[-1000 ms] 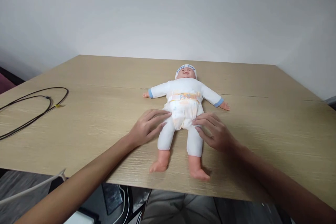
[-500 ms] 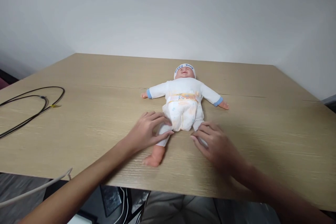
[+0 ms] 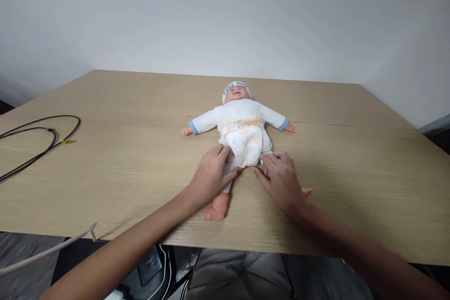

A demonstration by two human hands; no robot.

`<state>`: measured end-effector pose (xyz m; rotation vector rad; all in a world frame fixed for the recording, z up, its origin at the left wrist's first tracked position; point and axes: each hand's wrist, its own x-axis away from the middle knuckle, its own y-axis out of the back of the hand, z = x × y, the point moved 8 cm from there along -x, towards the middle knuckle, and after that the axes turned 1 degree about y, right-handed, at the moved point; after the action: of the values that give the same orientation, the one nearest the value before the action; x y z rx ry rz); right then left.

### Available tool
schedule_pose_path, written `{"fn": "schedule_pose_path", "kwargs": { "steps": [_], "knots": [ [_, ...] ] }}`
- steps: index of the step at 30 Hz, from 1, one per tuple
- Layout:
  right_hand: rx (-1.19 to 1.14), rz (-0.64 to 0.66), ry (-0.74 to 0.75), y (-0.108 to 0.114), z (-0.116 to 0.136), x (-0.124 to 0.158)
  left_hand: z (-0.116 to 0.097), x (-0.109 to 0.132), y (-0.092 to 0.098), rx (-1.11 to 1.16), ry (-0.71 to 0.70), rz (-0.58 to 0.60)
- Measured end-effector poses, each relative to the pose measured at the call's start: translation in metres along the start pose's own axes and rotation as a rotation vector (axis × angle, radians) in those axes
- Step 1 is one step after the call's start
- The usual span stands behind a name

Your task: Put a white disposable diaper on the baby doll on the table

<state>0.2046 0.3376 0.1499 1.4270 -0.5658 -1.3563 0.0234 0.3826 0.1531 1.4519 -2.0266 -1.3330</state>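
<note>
A baby doll (image 3: 207,119) in white clothes with blue cuffs lies on its back, head away from me and arms spread. Around its hips is a white diaper (image 3: 246,143) with an orange patterned front band. My left hand (image 3: 213,171) curls over the top of the leg on the left, fingers and thumb at the diaper's leg edge. On the other side, my right hand (image 3: 279,178) has its fingers bent onto the opposite leg edge. Palm and fingers hide most of that leg; just the tip of its foot shows.
The doll lies on a wooden table (image 3: 140,150) against a grey wall. A looped black cable (image 3: 38,152) with a yellow tag is at the left. A white cable (image 3: 49,251) crosses the near left edge. Below the front edge are my legs and several cables.
The doll has shifted slightly left in view and turned a little. Both hands have moved up its legs, closer to the diaper's leg edges. The foot tip on the right now shows.
</note>
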Motion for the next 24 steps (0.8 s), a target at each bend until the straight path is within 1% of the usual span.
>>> {"fn": "schedule_pose_path", "kwargs": {
  "steps": [3,7,9,12,14,18,21,24],
  "knots": [
    [-0.016,-0.016,0.001,0.001,0.0,0.0,0.002,0.0,-0.003,0.041,-0.032,-0.021],
    [-0.076,-0.015,0.021,0.002,0.001,0.003,-0.001,0.0,-0.003,0.182,-0.121,-0.052],
    [-0.105,0.011,0.033,0.0,0.002,0.004,-0.003,0.0,-0.004,0.201,-0.142,-0.038],
    [-0.136,0.054,0.014,-0.005,-0.001,0.002,-0.004,0.0,-0.005,0.19,-0.125,0.0],
    [-0.181,0.05,-0.037,-0.007,-0.007,0.0,-0.004,0.0,-0.004,0.211,-0.098,0.007],
    [-0.395,-0.041,-0.191,-0.005,-0.023,-0.005,0.0,-0.004,-0.003,0.31,-0.018,0.005],
    [-0.593,-0.069,-0.293,-0.005,-0.033,-0.004,0.011,-0.005,-0.002,0.376,0.078,-0.04],
    [-0.649,-0.104,-0.406,-0.003,-0.043,0.003,0.024,-0.001,-0.003,0.506,0.148,-0.075]
  ]
}}
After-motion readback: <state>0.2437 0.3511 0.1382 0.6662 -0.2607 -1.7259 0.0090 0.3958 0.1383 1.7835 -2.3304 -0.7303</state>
